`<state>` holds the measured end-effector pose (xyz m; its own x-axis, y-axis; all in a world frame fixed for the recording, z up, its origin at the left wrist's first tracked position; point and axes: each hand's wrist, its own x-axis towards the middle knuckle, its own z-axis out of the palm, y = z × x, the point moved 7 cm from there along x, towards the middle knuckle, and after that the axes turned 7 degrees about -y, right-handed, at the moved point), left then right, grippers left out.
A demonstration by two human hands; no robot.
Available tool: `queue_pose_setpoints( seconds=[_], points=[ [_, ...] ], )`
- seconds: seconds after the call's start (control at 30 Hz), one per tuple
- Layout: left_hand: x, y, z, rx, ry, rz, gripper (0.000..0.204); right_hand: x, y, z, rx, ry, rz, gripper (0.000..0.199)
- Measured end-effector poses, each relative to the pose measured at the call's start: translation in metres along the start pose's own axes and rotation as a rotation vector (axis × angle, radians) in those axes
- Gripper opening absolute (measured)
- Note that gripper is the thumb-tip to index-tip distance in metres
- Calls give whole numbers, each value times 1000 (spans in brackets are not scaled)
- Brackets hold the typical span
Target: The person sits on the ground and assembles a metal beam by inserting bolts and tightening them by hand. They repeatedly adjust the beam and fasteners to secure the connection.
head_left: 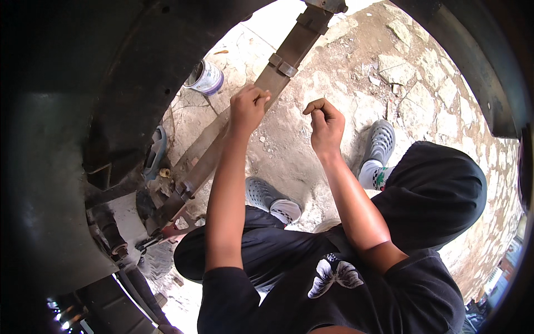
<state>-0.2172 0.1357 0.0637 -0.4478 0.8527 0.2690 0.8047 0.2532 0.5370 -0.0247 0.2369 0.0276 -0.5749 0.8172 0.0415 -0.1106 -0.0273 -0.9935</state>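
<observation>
My left hand [247,107] is curled shut on the edge of the leaf spring [239,119], the long rusty steel stack slanting from the wheel arch [128,83] down to the dirt ground [334,67]. My right hand [325,125] hangs just beside it, fingers pinched closed; can't tell if anything small is in them. Risks as I see it: spring looks heavy, a one-hand grip could slip and drop toward my shoes [381,142]. Paint can [206,77] near the upper end could get knocked.
</observation>
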Motion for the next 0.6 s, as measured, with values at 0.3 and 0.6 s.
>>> queue_pose_setpoints(
  seconds=[0.3, 0.6],
  points=[
    [-20, -5, -12, -71, -88, 21, 3, 2, 8, -7, -8, -11, 12, 22],
    [-17, -4, -7, -45, 43, 56, 6, 2, 12, -8, 61, -2, 21, 23]
  ],
)
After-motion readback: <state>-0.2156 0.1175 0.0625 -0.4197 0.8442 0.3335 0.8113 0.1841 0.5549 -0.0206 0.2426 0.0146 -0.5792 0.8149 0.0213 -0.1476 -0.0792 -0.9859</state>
